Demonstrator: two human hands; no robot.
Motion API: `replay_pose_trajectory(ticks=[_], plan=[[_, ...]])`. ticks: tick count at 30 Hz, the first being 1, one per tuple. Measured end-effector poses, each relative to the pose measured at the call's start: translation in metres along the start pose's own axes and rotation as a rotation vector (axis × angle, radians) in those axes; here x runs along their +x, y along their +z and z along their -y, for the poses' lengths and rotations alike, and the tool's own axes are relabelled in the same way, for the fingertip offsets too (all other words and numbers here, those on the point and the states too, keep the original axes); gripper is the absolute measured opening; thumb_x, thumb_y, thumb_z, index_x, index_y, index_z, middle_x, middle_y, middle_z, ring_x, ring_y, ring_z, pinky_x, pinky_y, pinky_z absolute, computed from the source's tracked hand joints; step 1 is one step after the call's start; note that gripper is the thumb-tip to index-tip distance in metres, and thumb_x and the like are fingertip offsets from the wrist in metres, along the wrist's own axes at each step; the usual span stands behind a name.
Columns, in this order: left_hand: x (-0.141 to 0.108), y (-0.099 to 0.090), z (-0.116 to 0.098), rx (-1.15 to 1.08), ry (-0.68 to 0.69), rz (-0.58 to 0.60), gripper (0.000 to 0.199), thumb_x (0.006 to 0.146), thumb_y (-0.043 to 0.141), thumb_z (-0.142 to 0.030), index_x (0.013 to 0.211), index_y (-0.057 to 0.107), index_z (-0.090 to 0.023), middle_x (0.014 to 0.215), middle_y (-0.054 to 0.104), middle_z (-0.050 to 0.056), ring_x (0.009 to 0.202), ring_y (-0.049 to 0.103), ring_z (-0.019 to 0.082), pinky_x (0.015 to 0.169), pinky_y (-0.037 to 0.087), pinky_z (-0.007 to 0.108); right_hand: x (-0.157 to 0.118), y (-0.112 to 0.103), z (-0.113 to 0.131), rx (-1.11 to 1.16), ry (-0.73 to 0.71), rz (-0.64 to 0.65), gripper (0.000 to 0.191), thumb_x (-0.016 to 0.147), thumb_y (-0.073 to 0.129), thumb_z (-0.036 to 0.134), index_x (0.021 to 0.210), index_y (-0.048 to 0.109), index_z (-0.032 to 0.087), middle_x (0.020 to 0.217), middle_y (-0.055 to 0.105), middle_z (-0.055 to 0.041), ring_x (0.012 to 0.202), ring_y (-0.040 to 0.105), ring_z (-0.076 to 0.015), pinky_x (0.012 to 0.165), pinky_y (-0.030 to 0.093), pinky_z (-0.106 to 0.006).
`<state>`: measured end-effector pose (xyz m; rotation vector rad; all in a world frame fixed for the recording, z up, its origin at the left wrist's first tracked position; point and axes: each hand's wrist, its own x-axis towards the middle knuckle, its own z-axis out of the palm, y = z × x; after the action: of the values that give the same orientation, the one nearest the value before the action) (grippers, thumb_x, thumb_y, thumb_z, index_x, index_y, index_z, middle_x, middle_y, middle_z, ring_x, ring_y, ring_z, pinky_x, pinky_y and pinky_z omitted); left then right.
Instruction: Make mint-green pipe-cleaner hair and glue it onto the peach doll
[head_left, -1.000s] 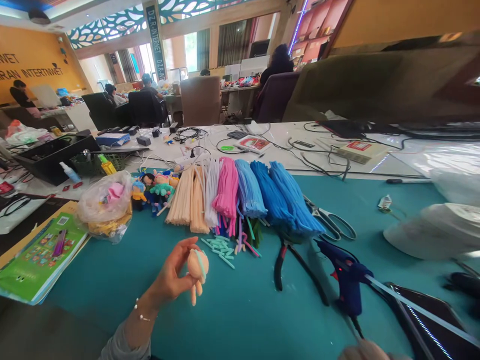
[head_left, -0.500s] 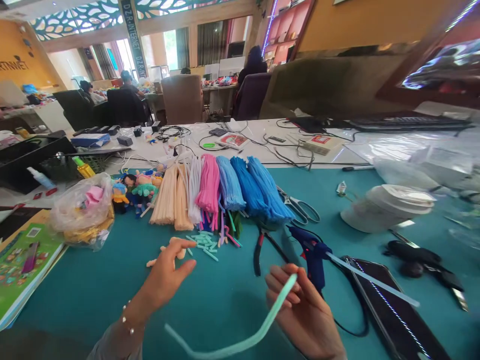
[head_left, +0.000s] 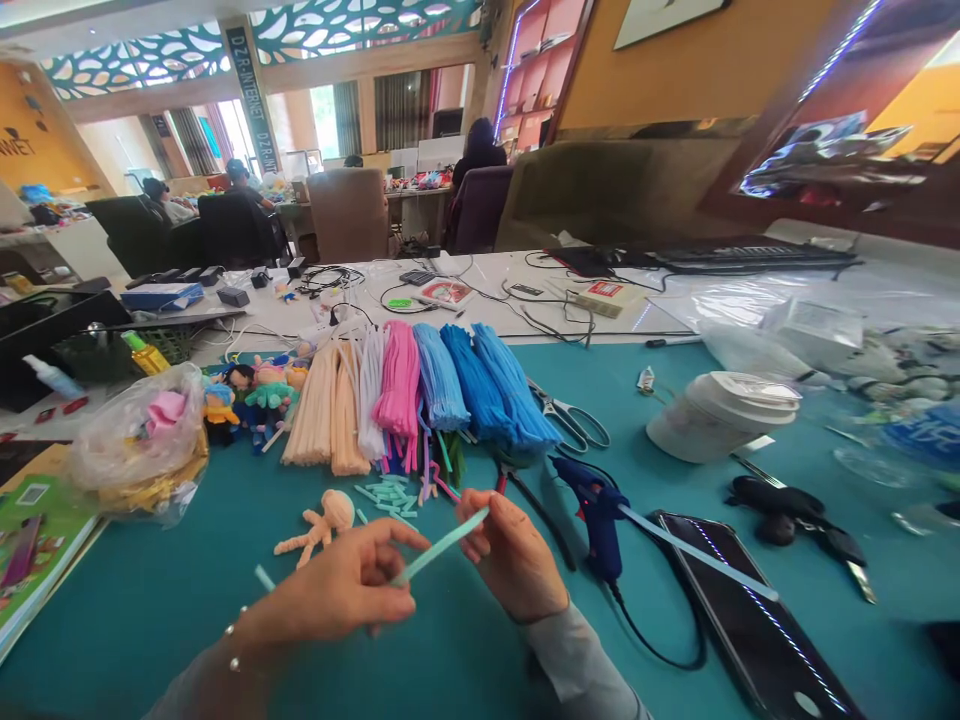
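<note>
A mint-green pipe cleaner (head_left: 444, 548) stretches between my two hands over the teal mat. My right hand (head_left: 521, 562) pinches its upper end between thumb and fingers. Lower on the stem, my left hand (head_left: 337, 588) is closed round it, and the free end sticks out behind that hand on the left. A small peach doll figure (head_left: 337, 510) made of pipe cleaner, with round head and thin limbs, lies just beyond my left hand. Beside it is a pile of short mint-green pieces (head_left: 390, 493).
Bundles of peach, white, pink and blue pipe cleaners (head_left: 442, 385) lie behind. Scissors (head_left: 574, 420), pliers (head_left: 544, 510), a blue glue gun (head_left: 600, 510) and a phone (head_left: 739, 610) are at right, near a white lidded cup (head_left: 720, 415). A plastic bag (head_left: 135, 430) sits left.
My right hand has moved left and up with the pipe cleaner. My left hand, open and apart before, has come right and closed on the stem. The view has shifted slightly right.
</note>
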<state>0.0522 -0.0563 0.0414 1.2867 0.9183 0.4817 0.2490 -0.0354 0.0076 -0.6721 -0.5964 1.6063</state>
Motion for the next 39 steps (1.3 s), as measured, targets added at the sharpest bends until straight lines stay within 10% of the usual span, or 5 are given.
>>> replay_pose_trajectory(ticks=[8, 12, 17, 25, 39], plan=[[-0.001, -0.021, -0.015, 1.026, 0.668, -0.894, 0.028, 0.083, 0.051, -0.012, 0.105, 0.066, -0.02, 0.099, 0.068, 0.011, 0.103, 0.059, 0.03, 0.096, 0.038, 0.052, 0.001, 0.001, -0.014, -0.057, -0.054, -0.09, 0.032, 0.054, 0.087, 0.047, 0.074, 0.079, 0.024, 0.06, 0.069, 0.0, 0.045, 0.051, -0.0056, 0.045, 0.045, -0.018], [0.011, 0.018, 0.004, 0.86, 0.919, -0.641, 0.015, 0.088, 0.053, -0.015, 0.091, 0.067, -0.019, 0.084, 0.069, 0.008, 0.08, 0.063, 0.02, 0.076, 0.047, 0.033, 0.003, 0.0, -0.025, -0.119, -0.077, -0.108, 0.033, 0.057, 0.086, 0.048, 0.077, 0.079, 0.023, 0.064, 0.072, -0.0035, 0.046, 0.053, -0.0075, 0.045, 0.045, -0.02], [0.036, 0.039, 0.026, 0.277, 0.305, -0.216, 0.042, 0.089, 0.048, -0.05, 0.07, 0.064, -0.017, 0.061, 0.06, 0.003, 0.055, 0.052, 0.015, 0.051, 0.038, 0.027, 0.001, -0.006, -0.027, -0.256, -0.199, -0.119, 0.033, 0.062, 0.082, 0.049, 0.077, 0.078, 0.02, 0.056, 0.066, -0.0012, 0.045, 0.05, -0.0087, 0.045, 0.043, -0.022], [0.057, 0.026, 0.047, -0.632, 0.331, -0.444, 0.042, 0.068, 0.074, -0.055, 0.077, 0.065, -0.015, 0.055, 0.056, -0.002, 0.048, 0.047, 0.009, 0.047, 0.036, 0.021, -0.013, 0.001, -0.016, -0.423, -0.365, -0.085, 0.033, 0.071, 0.075, 0.051, 0.066, 0.072, 0.018, 0.056, 0.059, -0.0005, 0.05, 0.05, -0.0123, 0.051, 0.043, -0.026], [0.034, 0.027, 0.034, -0.657, 0.339, -0.519, 0.029, 0.056, 0.086, -0.044, 0.061, 0.073, -0.019, 0.056, 0.066, 0.001, 0.049, 0.055, 0.011, 0.049, 0.044, 0.023, -0.017, 0.004, -0.03, -0.178, -0.118, -0.013, 0.036, 0.063, 0.079, 0.054, 0.075, 0.075, 0.02, 0.05, 0.06, 0.0019, 0.04, 0.05, -0.0097, 0.045, 0.048, -0.025]])
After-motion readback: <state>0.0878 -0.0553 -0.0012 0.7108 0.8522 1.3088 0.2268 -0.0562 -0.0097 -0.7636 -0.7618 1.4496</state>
